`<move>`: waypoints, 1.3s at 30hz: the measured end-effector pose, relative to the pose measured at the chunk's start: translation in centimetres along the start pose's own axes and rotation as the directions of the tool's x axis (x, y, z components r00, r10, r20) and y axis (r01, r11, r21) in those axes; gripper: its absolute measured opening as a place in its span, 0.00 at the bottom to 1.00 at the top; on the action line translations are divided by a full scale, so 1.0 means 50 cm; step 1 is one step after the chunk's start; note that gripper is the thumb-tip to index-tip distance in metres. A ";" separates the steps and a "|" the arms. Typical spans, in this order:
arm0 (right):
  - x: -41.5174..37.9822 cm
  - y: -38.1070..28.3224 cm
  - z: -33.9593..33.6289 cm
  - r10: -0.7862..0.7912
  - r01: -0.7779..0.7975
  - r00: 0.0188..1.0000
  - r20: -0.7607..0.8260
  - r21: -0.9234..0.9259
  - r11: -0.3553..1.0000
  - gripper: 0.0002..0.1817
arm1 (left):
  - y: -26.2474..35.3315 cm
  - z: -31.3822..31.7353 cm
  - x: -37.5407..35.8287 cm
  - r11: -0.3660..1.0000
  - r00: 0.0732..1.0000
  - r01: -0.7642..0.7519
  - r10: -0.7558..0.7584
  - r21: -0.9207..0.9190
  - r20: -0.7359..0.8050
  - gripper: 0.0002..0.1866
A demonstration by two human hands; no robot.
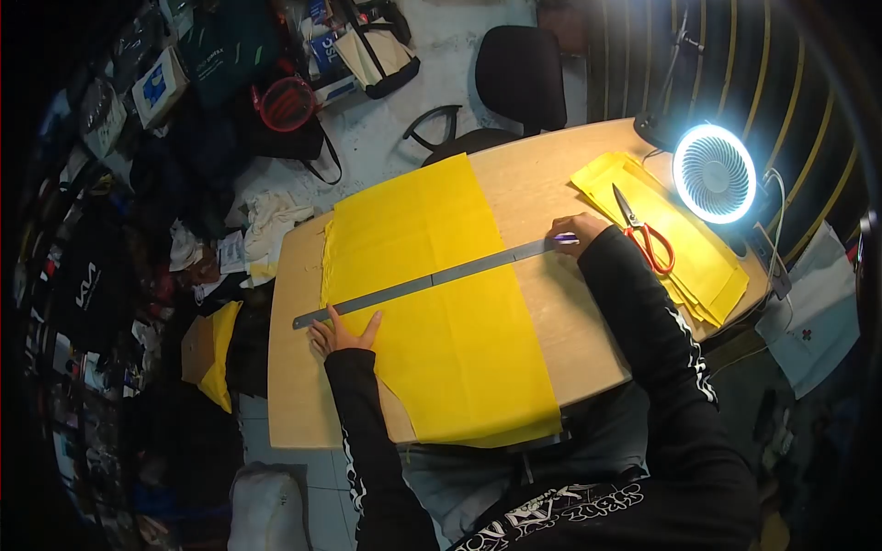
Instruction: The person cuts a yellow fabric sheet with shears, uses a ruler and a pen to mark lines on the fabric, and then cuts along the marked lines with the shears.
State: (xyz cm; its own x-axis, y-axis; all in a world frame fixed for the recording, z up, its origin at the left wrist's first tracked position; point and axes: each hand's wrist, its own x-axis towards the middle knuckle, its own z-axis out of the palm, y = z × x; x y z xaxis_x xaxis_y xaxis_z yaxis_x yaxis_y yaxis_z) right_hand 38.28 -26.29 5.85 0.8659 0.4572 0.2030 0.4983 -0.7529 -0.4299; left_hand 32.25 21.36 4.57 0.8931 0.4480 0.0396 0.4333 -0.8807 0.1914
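A large yellow cloth (459,349) lies flat on the wooden table (574,344). Across it, slightly slanted, runs a long metal ruler (395,292). My left hand (342,334) rests at the ruler's left part with thumb and fingers spread, touching its lower edge and the cloth. Near the ruler's right end, beyond the cloth's edge, my right hand (579,231) is closed round a purple-and-white pen (565,239). Red-handled scissors (649,241) lie on a stack of folded yellow cloth (703,271) to the right of my right hand.
A lit round fan lamp (715,174) stands at the table's right back edge, with cables beside it. Behind the table is a black chair (521,78). A red basket (285,104), bags and loose cloth lie on the floor at the left.
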 end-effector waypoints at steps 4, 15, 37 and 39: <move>0.001 -0.009 0.009 -0.006 0.006 0.999 -0.039 -0.004 1.000 0.11 | -0.002 0.000 0.003 1.000 1.000 0.000 0.000 0.020 0.003 0.65; 0.014 -0.002 0.033 -0.110 0.113 0.989 -0.098 0.028 0.993 0.16 | -0.003 0.010 0.005 1.000 1.000 -0.005 0.005 0.025 -0.005 0.67; 0.010 -0.023 0.027 -0.099 0.102 0.990 -0.100 0.027 0.994 0.17 | -0.018 0.010 0.024 0.993 0.987 -0.103 0.095 -0.059 -0.129 0.59; 0.013 -0.018 0.025 -0.101 0.105 0.992 -0.078 0.046 0.993 0.17 | -0.015 0.002 0.027 0.991 0.987 -0.129 0.125 -0.030 -0.103 0.58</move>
State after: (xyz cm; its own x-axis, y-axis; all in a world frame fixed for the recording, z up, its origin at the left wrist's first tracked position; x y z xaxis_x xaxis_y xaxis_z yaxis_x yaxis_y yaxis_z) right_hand 38.35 -24.71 5.26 0.8116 0.4930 0.3134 0.5841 -0.6778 -0.4465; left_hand 33.17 22.60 4.37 0.9232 0.3476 0.1641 0.3105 -0.9261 0.2144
